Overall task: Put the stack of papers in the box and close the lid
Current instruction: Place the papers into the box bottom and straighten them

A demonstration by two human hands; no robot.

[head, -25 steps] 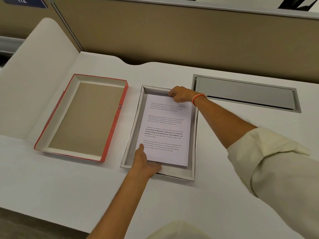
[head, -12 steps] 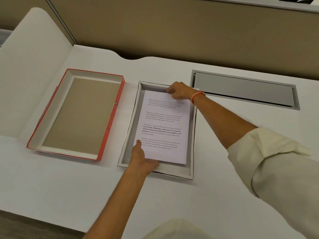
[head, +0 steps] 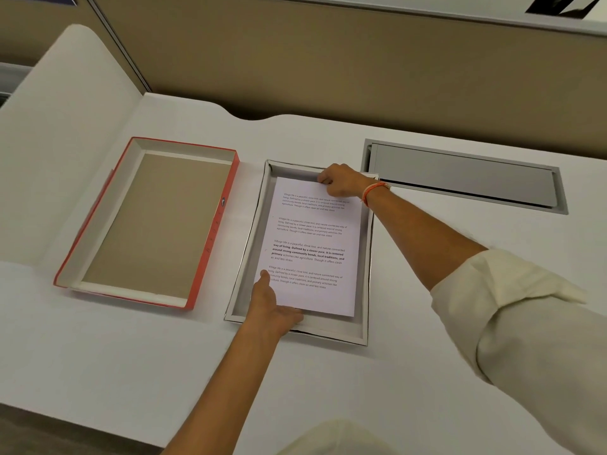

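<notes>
A stack of white printed papers [head: 312, 244] lies inside a shallow grey box [head: 367, 267] at the middle of the white desk. My left hand [head: 271, 305] grips the stack's near left corner, thumb on top of the sheet. My right hand [head: 341, 182] holds the stack's far edge, fingers curled over it, with an orange band on the wrist. The box's red lid [head: 213, 231] lies upside down to the left, its brown cardboard inside facing up, apart from the box.
A grey metal cable hatch [head: 466, 175] is set into the desk at the back right. A white curved side panel [head: 56, 133] rises at the left. A tan partition wall [head: 328, 60] runs along the back of the desk.
Both hands have stayed on the papers in the box. The view has shifted slightly; my left thumb has slid a little further onto the sheet.
</notes>
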